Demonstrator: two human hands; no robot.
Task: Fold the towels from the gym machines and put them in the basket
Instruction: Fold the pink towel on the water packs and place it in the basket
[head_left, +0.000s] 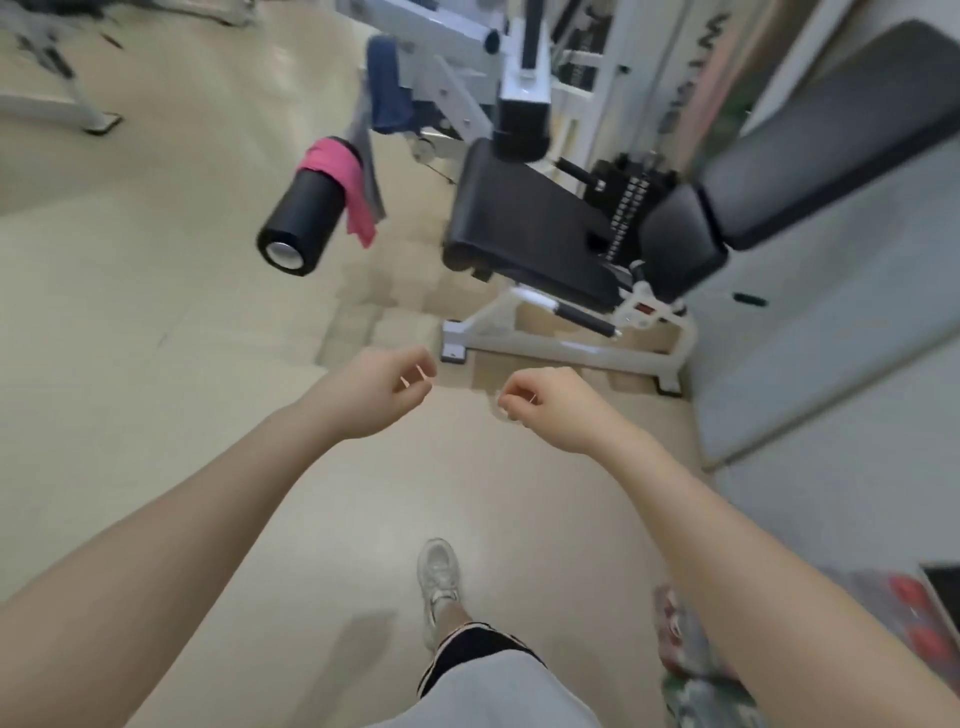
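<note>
Pink towel (340, 179) over roller pad (304, 221); blue towel (387, 85) on machine (524, 171)

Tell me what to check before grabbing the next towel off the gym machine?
1. Left hand free: ok, loosely curled, holds nothing.
2. Right hand free: ok, loosely curled, holds nothing.
3. Towel in sight: ok, pink towel draped over the black roller pad.
4. More towels left: ok, blue towel hangs on the frame behind.
5. Floor on the way clear: ok, nothing lies between the shoe and the roller.
6. Basket ready: cannot tell, none clearly in view.
</note>
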